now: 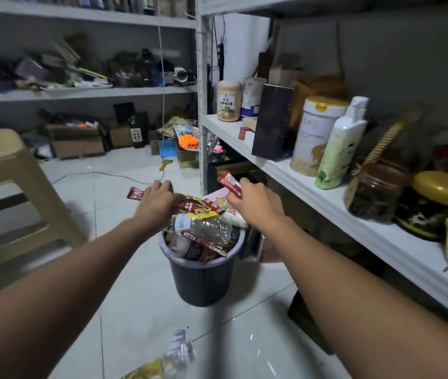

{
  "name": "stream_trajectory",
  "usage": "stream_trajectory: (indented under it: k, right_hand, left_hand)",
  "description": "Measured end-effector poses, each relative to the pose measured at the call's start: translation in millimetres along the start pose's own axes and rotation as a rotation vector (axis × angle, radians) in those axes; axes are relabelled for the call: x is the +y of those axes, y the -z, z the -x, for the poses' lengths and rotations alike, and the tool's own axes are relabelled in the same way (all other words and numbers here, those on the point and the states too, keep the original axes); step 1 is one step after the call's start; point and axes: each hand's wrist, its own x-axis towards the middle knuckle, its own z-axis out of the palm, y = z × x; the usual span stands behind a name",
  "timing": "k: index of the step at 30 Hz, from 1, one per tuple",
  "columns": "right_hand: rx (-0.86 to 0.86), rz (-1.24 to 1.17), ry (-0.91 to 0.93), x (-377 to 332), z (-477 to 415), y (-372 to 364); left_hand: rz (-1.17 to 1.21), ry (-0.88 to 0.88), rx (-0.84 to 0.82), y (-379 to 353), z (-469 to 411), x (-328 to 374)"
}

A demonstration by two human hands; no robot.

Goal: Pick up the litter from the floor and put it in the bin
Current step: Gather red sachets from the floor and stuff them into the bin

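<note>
Head view, angled downward, bin (202, 280) near

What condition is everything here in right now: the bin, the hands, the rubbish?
bin, upright, heaped above its rim.
clear bottle, lying on top of the heap.
left hand, grip closed on a red strip sachet above the heap.
right hand, grip pinching a red packet above the heap.
crumpled wrapper, lying on the floor, not yet picked up.
stool, upright.

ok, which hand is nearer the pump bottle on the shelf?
Right. The right hand is left of the pump bottle, over the right side of the bin; the left hand is farther left.
</note>
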Motion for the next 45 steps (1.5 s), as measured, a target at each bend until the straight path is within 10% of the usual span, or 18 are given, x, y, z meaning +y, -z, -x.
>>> stream_trajectory:
  k: [45]
  right_hand:
    - [-0.189, 0.001, -0.008, 30, -116, -110]
  left_hand:
    - [0.180, -0.191, -0.270, -78, -126, -11]
